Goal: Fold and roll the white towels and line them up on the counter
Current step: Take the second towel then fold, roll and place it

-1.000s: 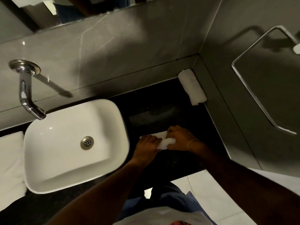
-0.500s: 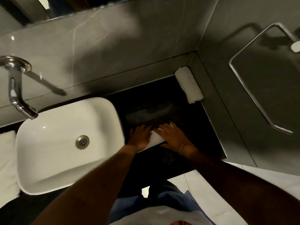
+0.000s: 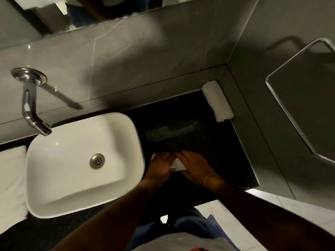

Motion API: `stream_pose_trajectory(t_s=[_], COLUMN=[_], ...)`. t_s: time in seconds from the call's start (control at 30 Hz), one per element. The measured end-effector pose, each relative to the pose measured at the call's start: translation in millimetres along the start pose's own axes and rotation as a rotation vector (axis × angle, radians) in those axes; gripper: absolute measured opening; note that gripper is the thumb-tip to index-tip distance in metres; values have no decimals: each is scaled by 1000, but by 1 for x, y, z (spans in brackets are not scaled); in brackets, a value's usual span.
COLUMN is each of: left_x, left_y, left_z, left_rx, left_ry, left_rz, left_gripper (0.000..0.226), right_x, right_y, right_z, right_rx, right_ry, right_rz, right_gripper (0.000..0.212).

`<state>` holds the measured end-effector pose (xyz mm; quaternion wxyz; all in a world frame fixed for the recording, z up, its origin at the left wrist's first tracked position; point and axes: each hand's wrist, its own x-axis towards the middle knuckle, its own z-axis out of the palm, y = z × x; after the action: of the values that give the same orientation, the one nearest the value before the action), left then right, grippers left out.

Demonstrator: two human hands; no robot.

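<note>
A small white towel (image 3: 178, 164) lies on the dark counter (image 3: 208, 142) just right of the sink, mostly covered by both hands. My left hand (image 3: 160, 166) presses on its left part, fingers spread forward. My right hand (image 3: 194, 166) lies over its right part, a thin bracelet on the wrist. Only a strip of towel shows between the hands, and a corner pokes out at the far left. A rolled white towel (image 3: 217, 101) rests in the back right corner against the side wall.
A white basin (image 3: 54, 178) with a metal drain sits left of my hands, under a chrome wall tap (image 3: 30, 109). A flat white towel stack (image 3: 10, 183) lies at the left edge. A metal towel ring (image 3: 293, 109) hangs on the right wall. A mirror runs along the top.
Both hands have moved closer together over the towel and slid slightly forward, so less of it shows. The rolled towel in the corner has stayed put.
</note>
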<state>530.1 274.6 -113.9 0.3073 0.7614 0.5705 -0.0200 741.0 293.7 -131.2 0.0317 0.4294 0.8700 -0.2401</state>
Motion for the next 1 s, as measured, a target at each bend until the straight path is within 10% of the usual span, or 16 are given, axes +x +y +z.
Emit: stream_pose_trajectory(t_s=[0.43, 0.73, 1.0], left_x=[34, 0, -13], left_y=[34, 24, 35], left_z=[-38, -38, -19], left_rx=[236, 141, 83], left_ry=[278, 375, 415], left_rz=[-28, -30, -5], left_gripper=[65, 73, 69], right_x=[29, 114, 129], right_y=[20, 80, 129], right_z=[-17, -95, -87], right_rx=[-143, 711, -259], right_ry=[57, 214, 197], right_rz=[86, 711, 325], right_gripper=[74, 84, 56])
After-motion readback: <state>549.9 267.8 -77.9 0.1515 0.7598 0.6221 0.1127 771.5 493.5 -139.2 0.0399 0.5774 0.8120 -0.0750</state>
